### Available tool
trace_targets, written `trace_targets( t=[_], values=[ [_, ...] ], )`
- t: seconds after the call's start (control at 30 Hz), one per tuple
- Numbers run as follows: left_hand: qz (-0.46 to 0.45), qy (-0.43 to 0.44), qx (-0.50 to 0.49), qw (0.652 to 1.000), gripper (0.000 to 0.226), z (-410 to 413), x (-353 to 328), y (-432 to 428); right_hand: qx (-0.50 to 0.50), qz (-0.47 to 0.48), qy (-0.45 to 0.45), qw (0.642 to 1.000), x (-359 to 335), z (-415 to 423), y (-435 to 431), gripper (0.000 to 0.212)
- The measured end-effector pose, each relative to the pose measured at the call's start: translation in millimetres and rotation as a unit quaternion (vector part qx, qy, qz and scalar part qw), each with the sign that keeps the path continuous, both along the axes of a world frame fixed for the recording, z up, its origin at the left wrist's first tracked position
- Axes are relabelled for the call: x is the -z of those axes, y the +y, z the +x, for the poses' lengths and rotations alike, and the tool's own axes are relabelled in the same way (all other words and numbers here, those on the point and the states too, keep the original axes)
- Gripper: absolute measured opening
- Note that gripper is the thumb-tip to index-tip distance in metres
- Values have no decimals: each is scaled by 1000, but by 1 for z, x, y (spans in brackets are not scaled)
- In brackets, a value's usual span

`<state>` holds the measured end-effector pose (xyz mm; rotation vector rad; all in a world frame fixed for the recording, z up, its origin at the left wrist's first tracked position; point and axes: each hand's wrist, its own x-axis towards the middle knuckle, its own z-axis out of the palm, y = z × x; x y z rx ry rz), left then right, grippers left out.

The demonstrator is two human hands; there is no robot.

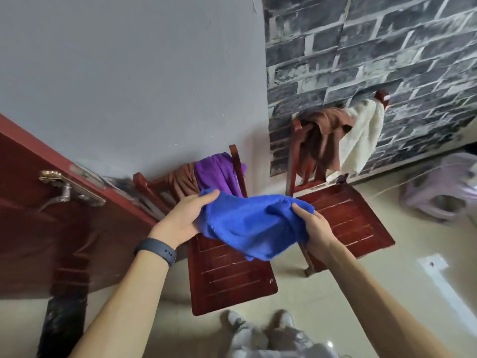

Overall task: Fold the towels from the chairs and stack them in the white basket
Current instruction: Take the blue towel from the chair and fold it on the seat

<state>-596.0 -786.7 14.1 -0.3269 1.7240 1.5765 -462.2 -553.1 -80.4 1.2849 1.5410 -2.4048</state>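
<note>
A blue towel (253, 226) hangs bunched between both hands above the near red wooden chair (227, 275). My left hand (185, 215) grips its left end and my right hand (312, 228) grips its right end. A purple towel (216, 174) and a brown towel (183, 182) hang over the back of the near chair. On the far red chair (346, 215), another brown towel (322, 140) and a cream towel (361, 140) drape over the backrest. A pale basket (444, 192), blurred, sits on the floor at the right.
A dark red door (51, 228) with a metal handle (62, 195) stands open at the left. Grey wall and brick-pattern wall lie behind the chairs. My feet (260, 324) stand on the light tiled floor just before the near chair.
</note>
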Motion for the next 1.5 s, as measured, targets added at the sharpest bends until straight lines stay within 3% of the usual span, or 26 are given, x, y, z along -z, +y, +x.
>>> trace_targets(
  t=[0.07,0.17,0.23,0.3,0.47,0.67,0.9,1.0,1.07,1.13,1.27,1.37,1.5],
  values=[
    [-76,21,-9,997,31,3,23,-12,-1,102,-29,994,-1,-3,18,20],
    [-141,27,-59,988,12,11,51,-30,-131,256,-78,954,-6,-7,41,19],
    [-164,33,-99,981,16,14,65,-43,-211,310,-114,920,-9,-9,50,19],
    [-175,32,-109,978,23,19,72,-55,-207,335,-123,911,-7,-14,55,21],
    [-208,13,-65,976,21,23,74,-69,-103,238,-60,964,2,-26,46,24],
    [-183,11,-37,982,29,15,65,-82,-76,178,-59,979,7,-35,38,9],
    [36,-27,-160,986,6,2,54,-112,65,25,-26,997,6,-35,19,14],
    [65,19,-154,986,29,-4,50,-127,63,48,13,997,-1,-36,4,19],
    [5,81,-68,994,40,-4,47,-134,35,94,33,994,-7,-36,-4,23],
    [-97,157,34,982,45,-6,50,-143,-42,205,29,977,-6,-36,-9,33],
    [-299,270,142,904,38,-4,66,-158,-222,445,-47,866,1,-33,-19,36],
    [-351,291,133,880,30,8,83,-167,-278,499,-79,817,11,-22,-29,34],
    [-392,272,148,866,24,33,120,-183,-282,503,-114,809,35,7,-47,32]
  ],
)
